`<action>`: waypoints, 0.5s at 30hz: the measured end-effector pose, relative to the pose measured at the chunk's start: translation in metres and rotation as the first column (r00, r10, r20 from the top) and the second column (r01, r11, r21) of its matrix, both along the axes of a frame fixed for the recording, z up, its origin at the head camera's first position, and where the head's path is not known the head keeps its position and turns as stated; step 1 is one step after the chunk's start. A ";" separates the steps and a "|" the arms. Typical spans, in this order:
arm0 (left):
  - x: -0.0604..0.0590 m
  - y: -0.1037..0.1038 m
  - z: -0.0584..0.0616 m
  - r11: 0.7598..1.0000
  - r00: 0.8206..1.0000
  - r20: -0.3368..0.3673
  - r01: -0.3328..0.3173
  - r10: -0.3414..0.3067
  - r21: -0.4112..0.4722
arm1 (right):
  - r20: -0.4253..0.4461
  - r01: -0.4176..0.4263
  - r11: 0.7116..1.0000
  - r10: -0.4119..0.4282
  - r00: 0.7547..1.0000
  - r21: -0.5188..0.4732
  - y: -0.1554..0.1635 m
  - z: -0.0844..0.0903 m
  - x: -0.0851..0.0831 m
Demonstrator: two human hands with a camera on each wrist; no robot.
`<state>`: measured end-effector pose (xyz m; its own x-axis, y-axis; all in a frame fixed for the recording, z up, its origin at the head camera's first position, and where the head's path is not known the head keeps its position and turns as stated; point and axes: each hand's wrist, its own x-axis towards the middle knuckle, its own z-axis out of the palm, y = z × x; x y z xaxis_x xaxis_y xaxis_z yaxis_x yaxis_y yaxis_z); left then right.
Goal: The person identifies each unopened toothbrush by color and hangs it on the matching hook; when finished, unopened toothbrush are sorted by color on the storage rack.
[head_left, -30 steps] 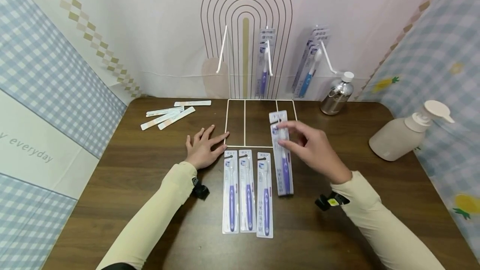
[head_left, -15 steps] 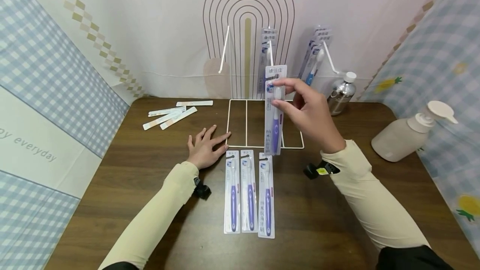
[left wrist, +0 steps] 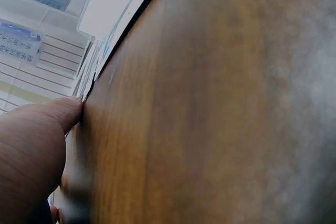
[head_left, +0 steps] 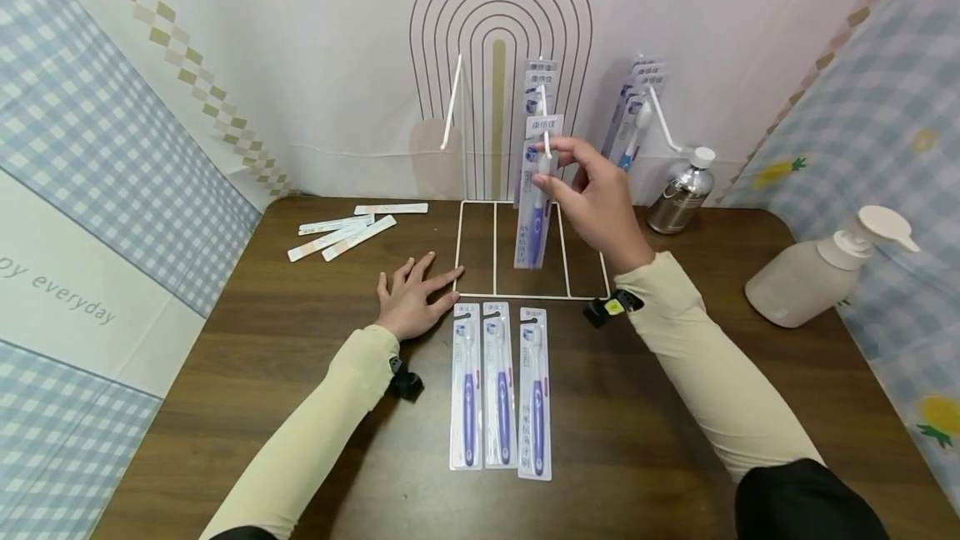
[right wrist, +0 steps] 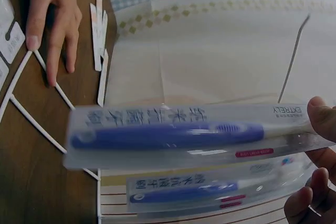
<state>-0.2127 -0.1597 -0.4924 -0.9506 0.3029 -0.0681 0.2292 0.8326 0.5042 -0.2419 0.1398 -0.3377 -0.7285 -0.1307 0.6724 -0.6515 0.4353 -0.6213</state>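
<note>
Up top, right hand [head_left: 596, 194] pinching toothbrush pack [head_left: 534, 190] by its edge.

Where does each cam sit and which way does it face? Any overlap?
Head: looks forward and down at the brown wooden table; both cream sleeves and hands show.
Left wrist: low over the table, looking along the wood; only a left hand finger shows.
Right wrist: looks past the right hand at the purple toothbrush in clear packaging that it pinches.
Shared: head and right wrist both show that pack, the white wire rack and the left hand flat beside it.
</note>
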 end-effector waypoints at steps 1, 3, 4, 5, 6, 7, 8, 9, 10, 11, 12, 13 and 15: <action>0.000 0.000 0.000 1.000 1.000 0.001 -0.001 0.001 0.000 | 0.006 0.012 1.000 -0.012 1.000 -0.008 -0.001 0.000 -0.005; 0.000 0.000 0.000 1.000 1.000 0.002 -0.002 0.002 0.000 | 0.018 0.033 0.999 -0.032 0.999 -0.019 -0.001 0.001 -0.016; 0.000 0.000 0.001 1.000 1.000 0.003 -0.001 0.001 -0.001 | 0.023 0.042 0.999 -0.042 0.999 -0.023 -0.002 0.002 -0.021; 0.000 0.000 0.001 1.000 1.000 0.004 -0.002 0.002 -0.001 | 0.030 0.049 0.998 -0.049 0.998 -0.026 -0.002 0.002 -0.026; 0.000 0.000 0.001 1.000 1.000 0.004 -0.001 0.001 -0.001 | 0.039 0.059 0.998 -0.058 0.998 -0.028 -0.003 0.003 -0.031; 0.000 0.000 0.001 1.000 1.000 0.004 -0.001 0.001 -0.001 | 0.047 0.064 0.997 -0.063 0.997 -0.030 -0.003 0.003 -0.036; 0.000 0.000 0.001 1.000 1.000 0.004 -0.002 0.002 -0.001 | 0.055 0.067 0.997 -0.065 0.996 -0.031 -0.004 0.002 -0.041; 0.000 0.000 0.001 1.000 1.000 0.004 -0.002 0.002 -0.001 | 0.062 0.072 0.997 -0.070 0.996 -0.030 -0.004 0.002 -0.046; 0.000 0.000 0.001 1.000 1.000 0.004 -0.002 0.002 0.000 | 0.069 0.076 0.997 -0.074 0.995 -0.030 -0.005 0.002 -0.050; 0.000 0.000 0.001 1.000 1.000 0.004 -0.002 0.002 0.002 | 0.073 0.084 0.996 -0.082 0.994 -0.027 -0.005 0.002 -0.054; -0.001 0.000 0.001 1.000 1.000 0.004 -0.003 0.003 0.003 | 0.077 0.091 0.996 -0.089 0.993 -0.024 -0.005 0.002 -0.058; -0.001 0.000 0.001 1.000 1.000 0.005 -0.003 0.003 0.003 | 0.078 0.099 0.995 -0.097 0.992 -0.021 -0.006 0.003 -0.061; 0.000 0.000 0.001 1.000 1.000 0.006 -0.003 0.003 0.005 | 0.079 0.120 0.993 -0.119 0.990 -0.014 -0.006 0.004 -0.065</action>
<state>-0.2131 -0.1594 -0.4918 -0.9512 0.3000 -0.0726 0.2231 0.8306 0.5102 -0.3068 0.1342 -0.3340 -0.7886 -0.0276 0.6143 -0.5446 0.4952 -0.6769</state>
